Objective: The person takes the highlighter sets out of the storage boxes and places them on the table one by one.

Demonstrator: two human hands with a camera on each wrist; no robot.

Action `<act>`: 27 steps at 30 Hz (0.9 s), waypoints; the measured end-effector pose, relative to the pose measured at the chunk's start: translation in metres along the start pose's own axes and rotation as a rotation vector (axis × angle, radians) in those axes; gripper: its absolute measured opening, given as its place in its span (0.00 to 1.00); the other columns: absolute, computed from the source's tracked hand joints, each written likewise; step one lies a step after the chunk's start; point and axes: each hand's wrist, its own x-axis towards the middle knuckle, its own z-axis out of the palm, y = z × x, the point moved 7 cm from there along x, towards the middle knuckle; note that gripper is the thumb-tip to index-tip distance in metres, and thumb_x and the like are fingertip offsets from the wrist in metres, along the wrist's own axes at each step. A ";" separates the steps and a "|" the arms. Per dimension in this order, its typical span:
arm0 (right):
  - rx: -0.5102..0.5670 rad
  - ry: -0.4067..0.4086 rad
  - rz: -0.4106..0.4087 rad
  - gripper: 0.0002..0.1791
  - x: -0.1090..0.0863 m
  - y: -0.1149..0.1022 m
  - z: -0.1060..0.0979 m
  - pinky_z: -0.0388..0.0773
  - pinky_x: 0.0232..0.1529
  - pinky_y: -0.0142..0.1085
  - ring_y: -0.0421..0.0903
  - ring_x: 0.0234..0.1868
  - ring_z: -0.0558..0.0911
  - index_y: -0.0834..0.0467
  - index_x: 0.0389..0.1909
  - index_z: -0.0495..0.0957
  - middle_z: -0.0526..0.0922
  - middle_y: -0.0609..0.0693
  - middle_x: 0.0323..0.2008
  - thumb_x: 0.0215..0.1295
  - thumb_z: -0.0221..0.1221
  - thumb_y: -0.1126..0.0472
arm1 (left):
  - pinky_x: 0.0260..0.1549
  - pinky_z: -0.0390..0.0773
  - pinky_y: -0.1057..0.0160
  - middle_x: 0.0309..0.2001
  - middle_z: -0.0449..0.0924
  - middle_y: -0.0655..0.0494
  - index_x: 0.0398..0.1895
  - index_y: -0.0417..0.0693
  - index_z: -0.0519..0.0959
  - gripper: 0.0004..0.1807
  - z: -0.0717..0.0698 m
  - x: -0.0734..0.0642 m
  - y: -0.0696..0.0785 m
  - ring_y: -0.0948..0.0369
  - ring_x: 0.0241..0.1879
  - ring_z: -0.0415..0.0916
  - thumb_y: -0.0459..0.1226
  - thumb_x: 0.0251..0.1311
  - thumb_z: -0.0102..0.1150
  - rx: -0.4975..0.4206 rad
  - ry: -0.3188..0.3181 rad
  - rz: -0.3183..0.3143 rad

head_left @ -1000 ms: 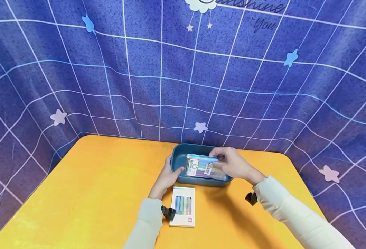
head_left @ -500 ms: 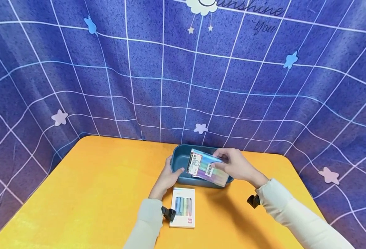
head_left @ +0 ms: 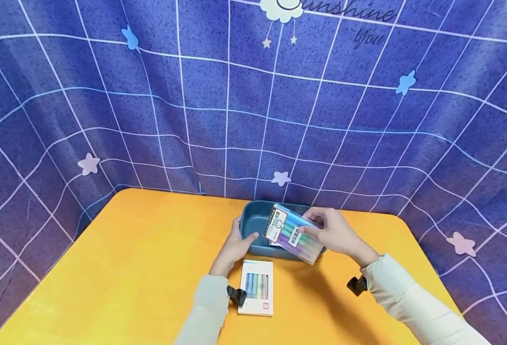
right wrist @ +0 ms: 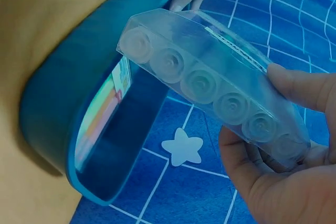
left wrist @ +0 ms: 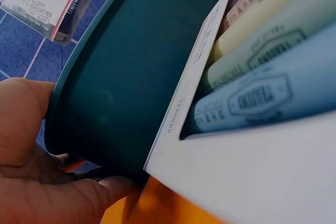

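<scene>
My right hand (head_left: 335,234) holds a clear plastic pack of highlighters (head_left: 294,235), thumb on one face and fingers on the other, tilted above a dark teal bin (head_left: 257,218). A white label with red edging covers one end of the pack; round pen ends (right wrist: 200,81) face the right wrist camera. At the bin's left end my left hand (head_left: 232,247) grips the wall, its thumb at the rim. Inside the bin lies another flat pack with coloured strips (right wrist: 102,111), mostly hidden in the head view by the held pack.
A white box of pens (head_left: 256,287) with a cut-out window lies on the yellow table (head_left: 150,263), in front of the bin and beside my left wrist. Behind the table's far edge hangs a blue grid-patterned curtain (head_left: 210,120).
My right hand has raised the highlighter pack and turned it, so it slants more, its right end lower. The left hand stays on the bin. The head view has shifted slightly.
</scene>
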 end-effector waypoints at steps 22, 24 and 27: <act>0.075 0.019 0.125 0.08 -0.018 0.023 0.005 0.75 0.35 0.30 0.41 0.31 0.79 0.56 0.37 0.83 0.86 0.50 0.31 0.62 0.68 0.57 | 0.73 0.54 0.32 0.77 0.57 0.38 0.80 0.51 0.47 0.40 0.001 0.002 0.000 0.39 0.76 0.56 0.40 0.71 0.56 0.009 0.002 0.015; 0.100 0.026 0.140 0.08 -0.020 0.025 0.006 0.76 0.35 0.30 0.41 0.31 0.79 0.57 0.37 0.84 0.86 0.51 0.32 0.62 0.68 0.57 | 0.74 0.53 0.33 0.78 0.56 0.38 0.80 0.51 0.46 0.40 0.001 0.002 0.000 0.39 0.77 0.54 0.40 0.71 0.56 0.012 0.000 0.017; 0.131 0.038 0.156 0.10 -0.023 0.027 0.006 0.75 0.34 0.30 0.41 0.31 0.78 0.58 0.39 0.84 0.85 0.52 0.32 0.62 0.68 0.57 | 0.74 0.53 0.32 0.78 0.55 0.38 0.80 0.51 0.46 0.40 0.001 0.001 0.000 0.39 0.77 0.53 0.40 0.71 0.56 0.014 0.000 0.017</act>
